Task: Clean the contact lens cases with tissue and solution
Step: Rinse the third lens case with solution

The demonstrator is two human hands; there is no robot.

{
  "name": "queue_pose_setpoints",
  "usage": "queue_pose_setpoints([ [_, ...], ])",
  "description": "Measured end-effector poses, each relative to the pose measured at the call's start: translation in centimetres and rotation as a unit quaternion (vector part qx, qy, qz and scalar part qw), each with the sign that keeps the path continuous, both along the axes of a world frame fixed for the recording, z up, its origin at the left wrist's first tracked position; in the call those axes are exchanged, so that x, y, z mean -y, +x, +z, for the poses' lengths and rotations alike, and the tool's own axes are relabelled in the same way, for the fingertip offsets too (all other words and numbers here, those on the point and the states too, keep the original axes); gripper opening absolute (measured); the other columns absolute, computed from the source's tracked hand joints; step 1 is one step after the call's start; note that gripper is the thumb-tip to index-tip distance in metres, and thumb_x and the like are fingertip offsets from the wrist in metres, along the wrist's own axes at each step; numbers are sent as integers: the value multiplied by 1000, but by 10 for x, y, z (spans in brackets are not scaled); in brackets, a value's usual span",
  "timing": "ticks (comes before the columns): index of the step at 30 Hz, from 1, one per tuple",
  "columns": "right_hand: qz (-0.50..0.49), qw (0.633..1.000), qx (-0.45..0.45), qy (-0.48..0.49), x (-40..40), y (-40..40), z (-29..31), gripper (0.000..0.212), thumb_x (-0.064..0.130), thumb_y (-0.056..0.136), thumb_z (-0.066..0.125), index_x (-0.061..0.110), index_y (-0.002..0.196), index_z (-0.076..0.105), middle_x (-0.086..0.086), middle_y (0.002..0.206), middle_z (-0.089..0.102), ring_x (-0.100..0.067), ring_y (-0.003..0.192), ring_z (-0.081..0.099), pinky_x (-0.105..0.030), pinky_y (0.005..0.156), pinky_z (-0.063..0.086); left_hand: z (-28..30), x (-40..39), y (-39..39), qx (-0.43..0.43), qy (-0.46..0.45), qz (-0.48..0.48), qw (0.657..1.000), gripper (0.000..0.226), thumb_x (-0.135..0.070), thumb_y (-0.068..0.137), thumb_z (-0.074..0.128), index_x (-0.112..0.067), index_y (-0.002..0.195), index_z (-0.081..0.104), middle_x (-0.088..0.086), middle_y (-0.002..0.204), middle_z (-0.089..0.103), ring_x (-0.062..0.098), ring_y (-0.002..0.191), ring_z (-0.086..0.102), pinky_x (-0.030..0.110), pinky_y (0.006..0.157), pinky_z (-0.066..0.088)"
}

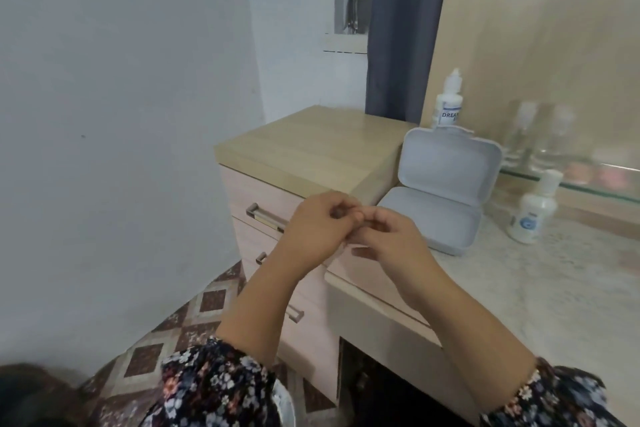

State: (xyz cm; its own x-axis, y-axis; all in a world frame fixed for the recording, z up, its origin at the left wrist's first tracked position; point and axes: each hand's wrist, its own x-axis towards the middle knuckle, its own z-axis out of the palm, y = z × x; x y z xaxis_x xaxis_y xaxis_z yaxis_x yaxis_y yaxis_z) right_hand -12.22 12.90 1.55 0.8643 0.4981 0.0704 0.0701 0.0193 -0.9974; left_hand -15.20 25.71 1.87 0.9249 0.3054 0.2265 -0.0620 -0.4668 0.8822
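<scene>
At frame centre we see the left hand (313, 225) and right hand (388, 236) meeting, fingers curled together; what they pinch is hidden, so we cannot tell. Just right of them the pale case (440, 191) lies open on the counter (554, 288). Behind it a bottle (448, 104) reads "DREA" (rest hidden); another white bottle (533, 211) stands right.

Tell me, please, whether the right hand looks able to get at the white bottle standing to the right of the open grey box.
Probably yes. The white bottle stands on bare counter beside the open grey box, with nothing between it and the right hand, though that hand is busy against the left hand.
</scene>
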Motion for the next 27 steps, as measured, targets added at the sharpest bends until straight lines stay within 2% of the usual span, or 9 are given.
queue_pose_setpoints([
  [4,-58,998,28,-2,34,17,2,18,-2,86,58,10,93,70,2,82,75,-9,80,69,-24,72,53,2,37,28,14,1,-30,999,12,-14,87,64,-13,96,71,5,91,72,22,90,67,43,86,55],
  [8,-114,993,33,6,70,36,1,21,-5,87,56,8,94,70,-2,85,75,-17,84,71,-31,79,53,3,76,58,16,4,-62,998,12,-12,87,63,-11,96,70,5,89,71,21,87,66,39,84,55],
  [14,-160,986,53,-8,121,62,4,23,-3,89,54,12,96,71,1,85,75,-13,82,71,-23,72,53,5,127,92,38,-1,-115,993,9,-16,91,60,-13,91,69,6,90,70,21,86,66,38,82,55],
  [17,-195,980,47,-8,147,76,1,21,0,90,57,12,102,70,-6,91,74,-17,83,69,-25,72,52,4,153,109,56,-18,-120,991,29,-28,100,48,-9,90,67,5,85,67,16,79,60,29,76,49],
  [19,-222,974,43,-9,163,84,-3,19,0,90,60,10,103,68,-8,90,71,-18,80,67,-27,73,52,-1,168,119,68,-40,-109,991,30,-29,102,44,-9,92,65,0,81,61,10,75,53,21,69,42],
  [21,-248,968,45,-9,179,90,-5,18,0,90,60,14,97,68,-8,87,70,-18,78,66,-28,74,53,-6,185,128,73,-54,-103,990,25,-27,101,46,-9,101,64,1,91,62,11,83,54,21,72,40],
  [24,-285,957,57,-2,200,96,-6,19,0,90,60,17,92,67,-5,84,69,-16,77,65,-26,71,51,-15,205,142,60,-58,-96,992,29,-23,97,53,-9,123,57,2,117,59,16,107,53,23,86,37],
  [27,-318,945,76,-2,217,103,-9,19,1,90,60,17,93,69,-3,82,70,-14,75,66,-24,69,51,-28,220,155,41,-76,-103,991,33,-30,90,63,-17,119,53,-7,108,57,13,100,54,28,84,40],
])
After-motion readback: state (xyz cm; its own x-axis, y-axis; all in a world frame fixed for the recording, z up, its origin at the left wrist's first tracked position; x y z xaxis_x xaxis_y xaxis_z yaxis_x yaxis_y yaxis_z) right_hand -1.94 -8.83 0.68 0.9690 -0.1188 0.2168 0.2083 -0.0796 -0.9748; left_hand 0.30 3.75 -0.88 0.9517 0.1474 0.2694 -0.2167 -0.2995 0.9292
